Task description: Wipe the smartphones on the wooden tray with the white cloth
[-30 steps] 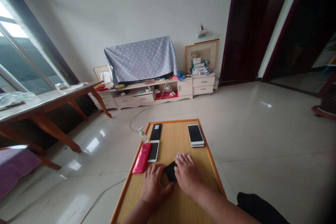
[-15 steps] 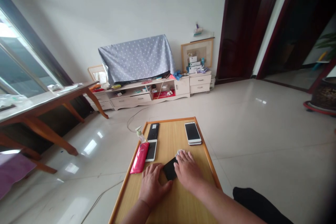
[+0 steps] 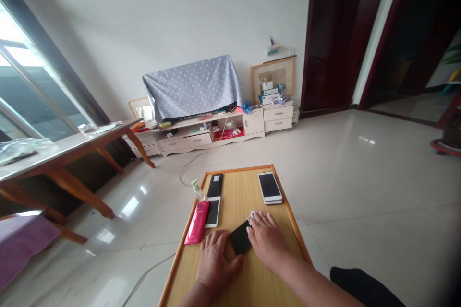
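Observation:
A dark-screened smartphone (image 3: 239, 239) lies flat and slanted on the small wooden table (image 3: 242, 187). My left hand (image 3: 218, 260) steadies it, thumb at its near edge and fingers by its left end. My right hand (image 3: 267, 241) rests over the phone's right end, pressing a crumpled white wipe (image 3: 252, 217) under the fingertips; most of the wipe is hidden. Left of the hands is a glossy red phone (image 3: 197, 223), beside a white phone (image 3: 213, 212). Farther back lies a black phone (image 3: 215, 185). White phones (image 3: 270, 186) are stacked at the far right.
A clear pump bottle (image 3: 198, 191) stands at the table's left edge. Raised orange trim (image 3: 292, 220) borders the tabletop. Beyond the tiled floor is a low white cabinet (image 3: 187, 141). A larger table (image 3: 72, 148) stands to the left.
The camera view has tilted up slightly, bringing a wall clock into sight. Both hands stay at the dark phone, with the wipe still at its right end.

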